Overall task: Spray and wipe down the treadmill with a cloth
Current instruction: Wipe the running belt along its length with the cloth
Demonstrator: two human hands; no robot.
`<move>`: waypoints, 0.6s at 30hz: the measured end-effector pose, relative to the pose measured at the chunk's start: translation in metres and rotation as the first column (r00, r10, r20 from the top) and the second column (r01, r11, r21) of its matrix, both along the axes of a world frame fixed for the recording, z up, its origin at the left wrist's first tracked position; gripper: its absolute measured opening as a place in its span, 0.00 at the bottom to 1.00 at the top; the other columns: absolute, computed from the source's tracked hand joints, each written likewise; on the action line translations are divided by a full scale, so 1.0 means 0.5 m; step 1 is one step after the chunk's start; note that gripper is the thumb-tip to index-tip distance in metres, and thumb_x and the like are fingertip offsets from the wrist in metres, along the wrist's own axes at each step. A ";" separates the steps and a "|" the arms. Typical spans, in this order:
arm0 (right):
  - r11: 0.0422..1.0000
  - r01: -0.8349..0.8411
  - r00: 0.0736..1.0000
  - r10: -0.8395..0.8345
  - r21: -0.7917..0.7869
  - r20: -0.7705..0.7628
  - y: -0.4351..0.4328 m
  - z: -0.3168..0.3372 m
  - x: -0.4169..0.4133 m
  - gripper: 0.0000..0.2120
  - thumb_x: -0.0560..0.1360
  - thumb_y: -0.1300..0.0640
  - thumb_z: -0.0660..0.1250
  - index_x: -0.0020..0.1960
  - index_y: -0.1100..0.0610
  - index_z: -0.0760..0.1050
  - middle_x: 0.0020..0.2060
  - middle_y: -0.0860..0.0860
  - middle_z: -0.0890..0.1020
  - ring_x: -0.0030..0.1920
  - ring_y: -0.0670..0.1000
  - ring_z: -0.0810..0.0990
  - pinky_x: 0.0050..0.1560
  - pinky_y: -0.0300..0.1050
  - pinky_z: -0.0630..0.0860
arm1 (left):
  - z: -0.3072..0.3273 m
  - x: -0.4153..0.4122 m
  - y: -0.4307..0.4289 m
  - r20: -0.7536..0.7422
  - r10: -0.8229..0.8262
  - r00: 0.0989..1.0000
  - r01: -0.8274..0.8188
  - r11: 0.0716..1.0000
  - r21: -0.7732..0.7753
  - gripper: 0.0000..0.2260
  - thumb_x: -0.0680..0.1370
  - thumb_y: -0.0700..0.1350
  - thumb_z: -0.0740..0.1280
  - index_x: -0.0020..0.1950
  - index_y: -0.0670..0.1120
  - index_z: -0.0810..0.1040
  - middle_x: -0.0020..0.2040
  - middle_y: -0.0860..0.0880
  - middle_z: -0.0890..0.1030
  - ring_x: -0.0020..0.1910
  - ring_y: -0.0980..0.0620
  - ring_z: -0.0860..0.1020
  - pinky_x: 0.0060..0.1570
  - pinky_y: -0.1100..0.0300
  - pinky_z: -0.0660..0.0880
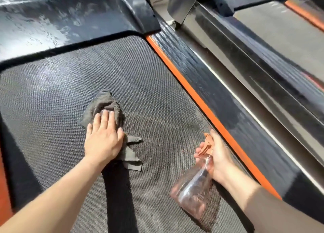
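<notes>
The treadmill's dark textured belt point(149, 85) fills the middle of the view. My left hand point(103, 138) lies flat with straight fingers on a crumpled grey cloth point(105, 105), pressing it onto the belt. My right hand point(217, 155) grips the neck of a clear spray bottle point(194, 192) with an orange trigger head, held just above the belt near its right edge. The bottle's body points back toward me.
A black motor cover point(70, 20) with wet streaks lies beyond the belt. An orange strip point(192, 96) and a ribbed black side rail point(219, 96) run along the belt's right. Another treadmill point(280, 31) stands to the right.
</notes>
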State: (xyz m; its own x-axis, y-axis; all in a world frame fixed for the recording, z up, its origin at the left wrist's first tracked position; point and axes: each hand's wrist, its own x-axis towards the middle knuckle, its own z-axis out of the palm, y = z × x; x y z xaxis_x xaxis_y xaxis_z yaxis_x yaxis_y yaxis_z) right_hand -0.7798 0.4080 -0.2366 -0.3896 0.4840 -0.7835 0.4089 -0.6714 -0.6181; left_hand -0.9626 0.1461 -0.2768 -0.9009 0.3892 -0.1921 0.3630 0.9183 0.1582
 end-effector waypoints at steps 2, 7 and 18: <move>0.995 -0.099 0.994 0.097 0.028 0.052 0.000 0.013 0.000 0.27 0.70 0.32 0.69 0.40 0.58 0.79 0.32 0.56 0.81 0.29 0.55 0.80 0.27 0.43 0.75 | 0.005 0.009 0.017 0.047 -0.114 0.992 0.115 0.993 -0.012 0.30 0.82 0.57 0.49 0.81 0.48 0.44 0.81 0.49 0.44 0.79 0.47 0.43 0.76 0.46 0.45; 0.890 -0.439 0.885 0.404 0.125 0.231 0.012 0.071 -0.005 0.24 0.74 0.35 0.67 0.47 0.58 0.78 0.30 0.52 0.79 0.29 0.52 0.79 0.29 0.42 0.76 | 0.031 0.071 0.028 0.198 -0.622 0.758 0.642 0.765 -0.056 0.30 0.82 0.56 0.49 0.80 0.53 0.40 0.80 0.52 0.41 0.79 0.47 0.41 0.76 0.47 0.44; -0.525 -0.825 -0.012 0.388 0.211 0.921 0.096 0.110 0.007 0.29 0.75 0.29 0.50 0.33 0.53 0.66 0.40 0.50 0.78 0.49 0.57 0.79 0.42 0.45 0.66 | 0.020 0.175 0.030 0.208 -0.617 0.759 0.650 0.738 -0.183 0.30 0.82 0.61 0.46 0.75 0.58 0.30 0.76 0.59 0.32 0.77 0.49 0.34 0.75 0.46 0.37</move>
